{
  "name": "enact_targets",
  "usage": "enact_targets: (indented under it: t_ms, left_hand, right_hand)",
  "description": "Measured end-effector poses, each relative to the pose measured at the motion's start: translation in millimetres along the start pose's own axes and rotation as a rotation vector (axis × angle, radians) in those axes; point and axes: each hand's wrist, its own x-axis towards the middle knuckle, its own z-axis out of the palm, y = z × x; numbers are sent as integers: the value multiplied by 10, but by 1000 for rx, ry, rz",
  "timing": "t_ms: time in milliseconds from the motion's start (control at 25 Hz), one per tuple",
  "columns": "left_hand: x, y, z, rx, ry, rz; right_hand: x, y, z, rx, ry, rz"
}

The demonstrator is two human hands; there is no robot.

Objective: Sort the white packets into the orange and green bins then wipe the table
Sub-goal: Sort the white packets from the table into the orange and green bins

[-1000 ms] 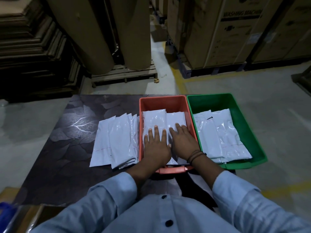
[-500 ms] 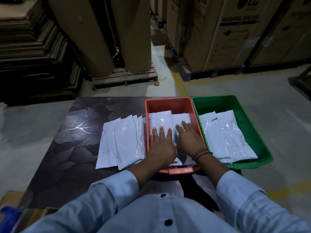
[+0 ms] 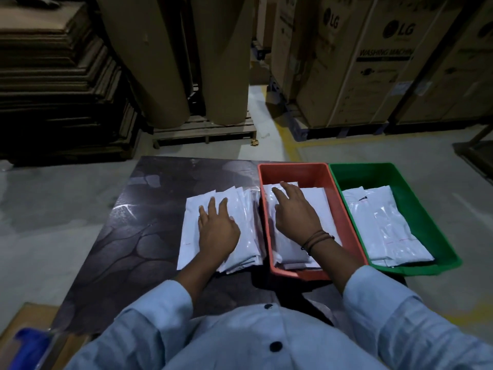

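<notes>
Head view, looking down: tall brown washing-machine cartons [image 3: 373, 76] fill the upper right of the frame, two big cardboard rolls [image 3: 149, 62] stand on a wooden pallet [image 3: 205, 130] at top centre, and a stack of flat cardboard sheets [image 3: 53, 89] takes the upper left. Below them a dark table [image 3: 120, 236] with a leaf-like pattern spans the middle, and the person's pale blue shirt [image 3: 240, 340] crosses the bottom edge.

Right of centre, the orange bin [image 3: 293, 173] and the green bin [image 3: 421, 222] stand side by side on the table, their long walls touching. Each holds packets: an orange-bin stack [image 3: 320, 198] and a green-bin stack [image 3: 386, 231]. Just left of the orange bin lies a loose pile of white packets [image 3: 248, 231], overlapping one another on the tabletop.

On that pile the left hand [image 3: 217, 231] lies palm down, fingers straight and spread, gripping nothing. Inside the orange bin, the right hand [image 3: 294, 212] rests flat on the stack there, fingers stretched toward the far wall and not curled round a packet. Dark cords [image 3: 317, 237] circle the right wrist.
</notes>
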Motion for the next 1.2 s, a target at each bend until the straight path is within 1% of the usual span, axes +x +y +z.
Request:
enact_targets:
  t_ms: [80, 160, 280, 360, 440, 520, 560, 680, 880, 960, 1080, 1200]
  left_hand:
    - [14, -342, -24, -84, -67, -120]
    - [17, -651, -13, -109, -148, -196]
    - [-18, -994, 47, 4, -290, -171]
    - [-47, -1135, 78, 88, -329, -126]
    - [-52, -1269, 54, 157, -343, -112]
    - [-65, -1405, -9, 233, -338, -100]
    - [-77, -1486, -43, 273, -333, -89]
    - [-119, -1729, -164, 340, -316, -81]
    - [-201, -2017, -336, 319, -242, -166]
    - [-217, -2028, -384, 311, -177, -189]
    - [-163, -1985, -425, 277, -35, -168]
    - [-8, -1903, -412, 185, -4, -161]
  right_hand:
    - [95, -231, 53, 3, 12, -43]
    - [182, -439, 137, -3, -33, -72]
    - [251, -723, 359, -18, -137, -106]
    - [250, -868, 542, -60, -240, -98]
    - [228, -998, 737, -85, -348, -32]
    - [186, -1087, 893, -33, -466, 94]
    - [170, -1112, 956, -5, -496, 138]
    - [149, -1156, 1069, 23, -495, 181]
    - [88, -1284, 1274, -169, -502, 56]
    - [70, -1354, 1344, -195, -491, 33]
    - [66, -1409, 1376, -225, -468, -5]
    - [63, -1412, 1363, -287, -405, -21]
